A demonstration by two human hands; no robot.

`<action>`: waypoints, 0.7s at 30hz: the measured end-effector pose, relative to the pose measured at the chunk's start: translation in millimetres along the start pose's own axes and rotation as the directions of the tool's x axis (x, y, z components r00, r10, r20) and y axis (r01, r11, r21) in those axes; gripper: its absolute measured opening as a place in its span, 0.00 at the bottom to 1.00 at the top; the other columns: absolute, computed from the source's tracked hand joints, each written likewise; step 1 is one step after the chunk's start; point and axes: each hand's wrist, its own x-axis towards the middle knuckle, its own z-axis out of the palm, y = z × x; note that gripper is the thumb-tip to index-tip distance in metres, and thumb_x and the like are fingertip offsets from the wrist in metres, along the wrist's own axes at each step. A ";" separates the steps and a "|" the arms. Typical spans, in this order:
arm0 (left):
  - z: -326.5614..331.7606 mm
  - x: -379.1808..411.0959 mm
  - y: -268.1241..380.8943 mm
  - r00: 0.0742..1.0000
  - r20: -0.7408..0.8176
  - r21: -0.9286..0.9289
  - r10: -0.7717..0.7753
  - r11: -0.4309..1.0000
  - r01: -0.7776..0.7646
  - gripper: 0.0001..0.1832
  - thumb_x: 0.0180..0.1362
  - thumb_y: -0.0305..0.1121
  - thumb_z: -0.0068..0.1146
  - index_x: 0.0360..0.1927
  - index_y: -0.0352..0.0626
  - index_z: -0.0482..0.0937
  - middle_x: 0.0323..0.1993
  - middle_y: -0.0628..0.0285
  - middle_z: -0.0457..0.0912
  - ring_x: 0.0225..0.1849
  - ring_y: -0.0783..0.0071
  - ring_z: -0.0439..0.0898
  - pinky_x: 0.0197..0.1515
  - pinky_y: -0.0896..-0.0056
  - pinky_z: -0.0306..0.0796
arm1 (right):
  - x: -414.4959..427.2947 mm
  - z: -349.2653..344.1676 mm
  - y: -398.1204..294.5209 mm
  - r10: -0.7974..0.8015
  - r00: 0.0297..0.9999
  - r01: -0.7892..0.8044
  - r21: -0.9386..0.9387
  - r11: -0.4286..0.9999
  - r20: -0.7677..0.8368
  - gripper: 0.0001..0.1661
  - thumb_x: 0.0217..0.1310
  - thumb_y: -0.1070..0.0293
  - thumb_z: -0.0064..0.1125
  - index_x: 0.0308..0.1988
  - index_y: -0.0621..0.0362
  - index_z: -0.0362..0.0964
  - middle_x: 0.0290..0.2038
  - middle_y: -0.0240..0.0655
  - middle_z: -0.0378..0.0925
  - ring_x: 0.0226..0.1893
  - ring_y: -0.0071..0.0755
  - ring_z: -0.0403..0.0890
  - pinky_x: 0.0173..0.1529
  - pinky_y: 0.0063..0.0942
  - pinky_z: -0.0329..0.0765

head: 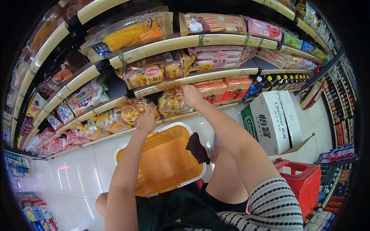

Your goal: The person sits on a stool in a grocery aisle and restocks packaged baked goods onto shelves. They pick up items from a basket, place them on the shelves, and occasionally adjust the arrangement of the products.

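My right hand [191, 96] pinches the gathered, gold-toned top of a clear bag of yellow-wrapped buns [170, 104] on the bottom shelf. To its left, my left hand [146, 119] rests against the right side of a similar tied bag [128, 113], fingers apart; their far sides are partly hidden. An orange plastic shopping basket [164, 156] with a pale rim sits on the floor below both hands. Its visible inside holds nothing, and a dark cloth-like item [198, 148] lies across its right edge.
Packaged bread [156, 72] and snack packs line the shelves [162, 47] above. Red-labelled packs [212, 91] and dark bottles [267, 82] continue rightward along the bottom shelf. A white-and-green carton [267, 124] stands on the tiled floor, with a red plastic stool [303, 182] nearer me.
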 end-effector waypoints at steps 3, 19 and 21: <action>-1.5 -4.6 6.3 1.000 -0.003 -0.089 0.026 0.996 -0.026 0.31 0.49 0.25 0.49 0.61 0.45 0.62 0.64 0.58 0.57 0.51 0.52 0.74 0.48 0.57 0.73 | 3.9 6.7 12.6 -0.011 0.999 0.013 0.059 0.998 -0.035 0.25 0.46 0.59 0.66 0.42 0.63 0.71 0.43 0.48 0.74 0.48 0.49 0.74 0.51 0.40 0.72; 5.8 -127.0 -97.0 0.963 0.226 -0.096 -0.146 0.980 0.172 0.28 0.51 0.31 0.50 0.59 0.42 0.66 0.61 0.50 0.62 0.58 0.54 0.69 0.58 0.60 0.66 | -27.1 -40.9 -1.1 0.177 0.982 -0.176 0.009 0.984 -0.070 0.28 0.40 0.62 0.69 0.37 0.75 0.69 0.36 0.60 0.76 0.40 0.59 0.78 0.44 0.42 0.76; 6.4 -135.1 -106.0 0.972 0.194 -0.143 -0.133 0.976 0.162 0.27 0.52 0.32 0.51 0.58 0.40 0.67 0.60 0.48 0.64 0.57 0.54 0.69 0.57 0.61 0.66 | -34.7 -45.6 -7.9 0.162 0.982 -0.160 0.030 0.987 -0.094 0.25 0.42 0.65 0.66 0.37 0.73 0.69 0.36 0.60 0.75 0.39 0.60 0.78 0.43 0.43 0.76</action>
